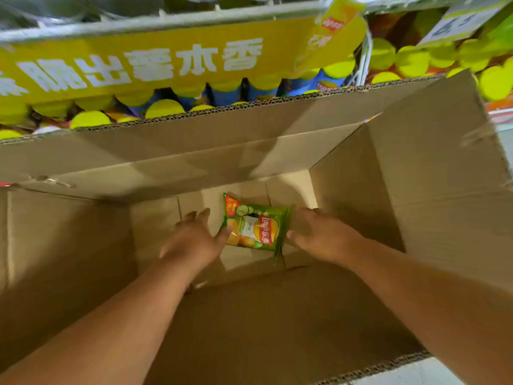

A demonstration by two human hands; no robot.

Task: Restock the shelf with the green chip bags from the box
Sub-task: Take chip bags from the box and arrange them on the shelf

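Observation:
One green chip bag (255,225) lies flat on the bottom of a deep cardboard box (433,173). Both my arms reach down into the box. My left hand (194,237) is at the bag's left edge with fingers spread, its thumb touching the bag's lower left corner. My right hand (319,232) is at the bag's right edge, fingers extended, thumb against the bag's side. Neither hand has closed round the bag.
The box's flaps stand open on all sides. Beyond its far flap is a shelf with a yellow banner (155,59) and rows of canisters with yellow-green lids (163,108). More lids (410,61) fill the shelf at upper right under a price tag (455,23).

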